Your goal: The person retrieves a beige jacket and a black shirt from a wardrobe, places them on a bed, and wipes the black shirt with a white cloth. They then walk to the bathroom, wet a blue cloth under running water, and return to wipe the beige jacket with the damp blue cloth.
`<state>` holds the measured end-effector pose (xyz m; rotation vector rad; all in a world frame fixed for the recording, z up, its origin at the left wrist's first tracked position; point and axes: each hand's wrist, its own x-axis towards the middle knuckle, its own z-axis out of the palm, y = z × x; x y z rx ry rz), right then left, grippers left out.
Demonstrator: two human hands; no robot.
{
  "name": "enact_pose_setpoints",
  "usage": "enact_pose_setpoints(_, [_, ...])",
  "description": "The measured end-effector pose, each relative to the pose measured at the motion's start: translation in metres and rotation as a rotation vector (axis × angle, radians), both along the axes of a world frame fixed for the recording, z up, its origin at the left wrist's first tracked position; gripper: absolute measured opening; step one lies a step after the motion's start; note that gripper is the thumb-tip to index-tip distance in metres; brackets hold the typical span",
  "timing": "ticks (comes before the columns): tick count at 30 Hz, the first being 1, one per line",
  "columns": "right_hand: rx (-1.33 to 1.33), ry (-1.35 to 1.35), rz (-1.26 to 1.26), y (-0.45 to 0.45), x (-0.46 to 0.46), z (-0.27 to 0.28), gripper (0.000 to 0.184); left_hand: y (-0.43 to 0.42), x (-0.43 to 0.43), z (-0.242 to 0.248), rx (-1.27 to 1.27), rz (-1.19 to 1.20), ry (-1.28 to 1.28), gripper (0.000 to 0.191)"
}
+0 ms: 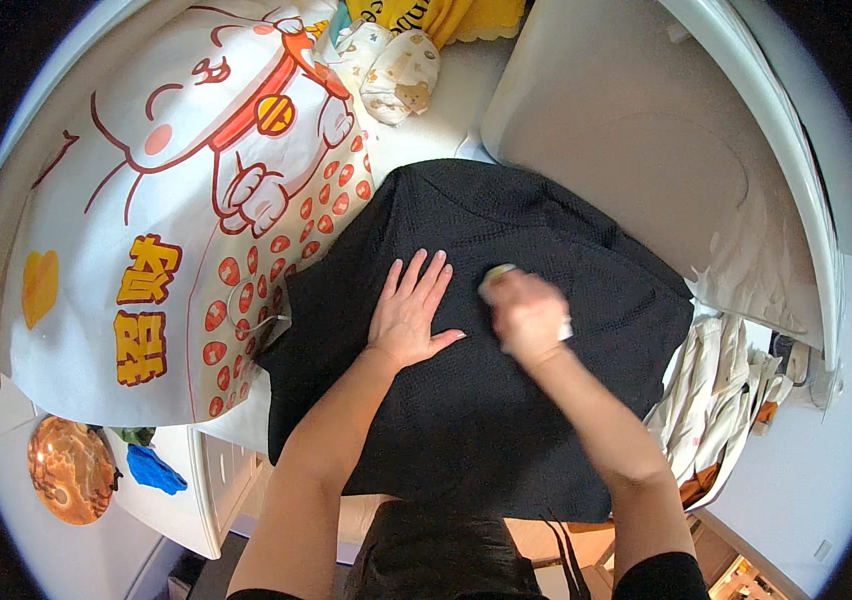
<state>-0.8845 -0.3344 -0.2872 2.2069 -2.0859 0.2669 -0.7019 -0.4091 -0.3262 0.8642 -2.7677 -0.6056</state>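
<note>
A black textured garment (486, 420) lies spread out before me, its lower edge hanging towards my lap. My left hand (412, 311) rests flat on it with the fingers apart, palm down. To the right of it, my right hand (529, 309) is closed around a small handheld tool (499, 271). Blur and my fingers hide most of this tool. A pale yellow-green end shows past the fingertips, and a white part shows beside the wrist. The tool is at the cloth's surface; whether it touches cannot be told.
A white cover (148, 315) with a cartoon cat stands at the left. Patterned cloth (399, 75) and yellow fabric (444, 19) lie at the back. A large pale panel (621, 150) rises at the right, above white folded cloths (711, 382). A brown round object (71, 470) and blue cloth (155, 470) sit lower left.
</note>
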Motion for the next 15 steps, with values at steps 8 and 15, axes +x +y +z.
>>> enact_pose_setpoints(8, [0.158, -0.159, -0.127, -0.018, -0.042, -0.03, 0.017, 0.001, -0.002, 0.003, -0.03, -0.043, -0.011, 0.084])
enact_pose_setpoints(15, [0.074, -0.985, -0.388, 0.005, -0.062, 0.003, 0.012, 0.061, -0.008, 0.0, 0.041, -0.452, 0.081, 0.059])
